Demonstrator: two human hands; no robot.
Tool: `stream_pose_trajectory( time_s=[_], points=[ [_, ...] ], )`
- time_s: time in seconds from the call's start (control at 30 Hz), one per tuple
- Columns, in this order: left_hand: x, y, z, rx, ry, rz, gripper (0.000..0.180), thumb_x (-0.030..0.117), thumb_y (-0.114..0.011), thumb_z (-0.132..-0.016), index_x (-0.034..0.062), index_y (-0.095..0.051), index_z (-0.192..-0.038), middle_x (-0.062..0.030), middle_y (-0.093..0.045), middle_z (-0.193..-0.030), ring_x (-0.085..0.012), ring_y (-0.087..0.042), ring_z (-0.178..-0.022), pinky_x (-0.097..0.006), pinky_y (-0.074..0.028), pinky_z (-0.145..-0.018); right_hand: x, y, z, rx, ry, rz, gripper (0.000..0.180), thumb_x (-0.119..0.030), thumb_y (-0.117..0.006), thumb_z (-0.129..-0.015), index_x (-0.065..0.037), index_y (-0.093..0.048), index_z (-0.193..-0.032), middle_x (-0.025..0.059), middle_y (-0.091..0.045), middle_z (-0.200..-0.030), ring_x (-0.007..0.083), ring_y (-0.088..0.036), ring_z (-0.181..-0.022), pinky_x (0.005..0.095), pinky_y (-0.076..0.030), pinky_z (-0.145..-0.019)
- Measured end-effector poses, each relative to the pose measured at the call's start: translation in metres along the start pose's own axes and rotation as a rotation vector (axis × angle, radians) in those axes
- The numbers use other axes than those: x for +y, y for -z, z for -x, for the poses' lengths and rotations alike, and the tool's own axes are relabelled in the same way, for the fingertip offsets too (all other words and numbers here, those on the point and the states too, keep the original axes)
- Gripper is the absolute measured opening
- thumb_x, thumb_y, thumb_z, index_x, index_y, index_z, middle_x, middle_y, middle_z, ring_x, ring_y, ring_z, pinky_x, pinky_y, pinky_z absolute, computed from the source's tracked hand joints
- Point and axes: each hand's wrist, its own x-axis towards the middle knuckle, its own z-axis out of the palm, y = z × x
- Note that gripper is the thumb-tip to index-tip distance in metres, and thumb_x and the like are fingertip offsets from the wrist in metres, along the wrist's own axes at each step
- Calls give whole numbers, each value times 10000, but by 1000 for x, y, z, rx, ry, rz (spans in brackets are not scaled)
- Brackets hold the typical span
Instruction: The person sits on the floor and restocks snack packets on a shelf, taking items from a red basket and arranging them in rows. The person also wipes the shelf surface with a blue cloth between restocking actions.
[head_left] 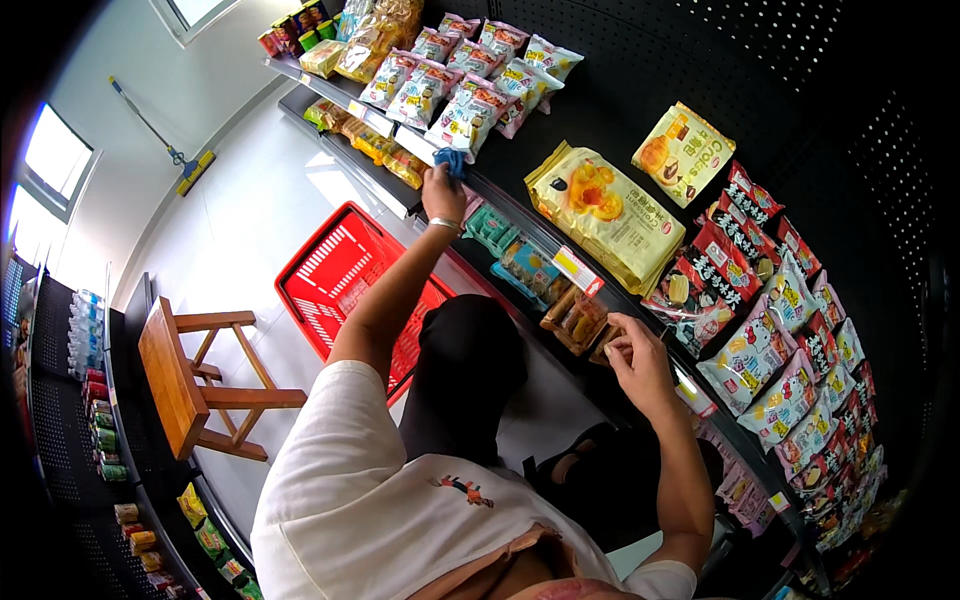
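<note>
A bunched blue cloth (451, 161) is in my left hand (442, 196), fingers closed round it. That hand reaches to the front edge of the black shelf, just below several white and pink snack bags (470, 108). On the right, my right hand (640, 364) hovers by the shelf's front edge with fingers loosely bent and apart; I see nothing in it. Beside it are brown packaged breads (574, 320) on the lower shelf. Above, on the upper shelf, lie a large yellow bag of pastries (608, 212) and a smaller cream-coloured bag (684, 152).
A red plastic basket (318, 262) stands on the floor left of my knee. Farther left are a wooden stool (172, 378) and a mop (190, 172) against the wall. Red and white snack bags (752, 358) crowd the shelf's right side. Another stocked shelf lines the far left.
</note>
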Motion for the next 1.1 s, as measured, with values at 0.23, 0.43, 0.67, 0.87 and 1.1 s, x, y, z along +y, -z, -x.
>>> stream_pose_trajectory(
  time_s=[0.23,0.43,0.67,0.87,1.1],
  points=[
    [54,27,58,-86,-280,149,332,11,-609,-844,16,-583,-1175,-219,-558,-1039,-421,-584,-958,-483,-484,-843,7,-7,-2,-65,28,98,383,25,-636,-856,22,-541,-1227,178,-619,-1096,252,-672,-804,367,-534,-722],
    [46,42,71,-278,-402,-23,412,31,-589,-834,-9,-545,-1242,-173,-525,-1040,-362,-568,-981,-414,-501,-835,2,-13,-6,-164,60,160,379,-20,-656,-844,2,-556,-1209,180,-647,-1028,298,-661,-833,408,-507,-797],
    [42,45,65,-295,-595,-193,540,33,-585,-774,-41,-503,-1302,-162,-521,-1042,-318,-550,-992,-379,-481,-872,5,-11,-2,-173,16,163,379,-14,-652,-846,1,-553,-1211,179,-646,-1039,301,-659,-820,408,-509,-793],
    [27,40,60,-327,-660,-339,555,58,-550,-799,-43,-477,-1340,-156,-520,-1050,-308,-543,-996,-378,-473,-869,2,-7,3,-179,39,167,372,-24,-662,-850,5,-552,-1204,182,-644,-1040,305,-655,-832,413,-509,-788],
    [27,37,56,-201,-675,-370,503,33,-531,-823,-32,-497,-1321,-171,-530,-1047,-321,-556,-1021,-398,-471,-925,4,2,14,-158,38,181,369,-46,-675,-855,3,-557,-1202,193,-634,-1068,322,-654,-887,414,-509,-814]
  ],
)
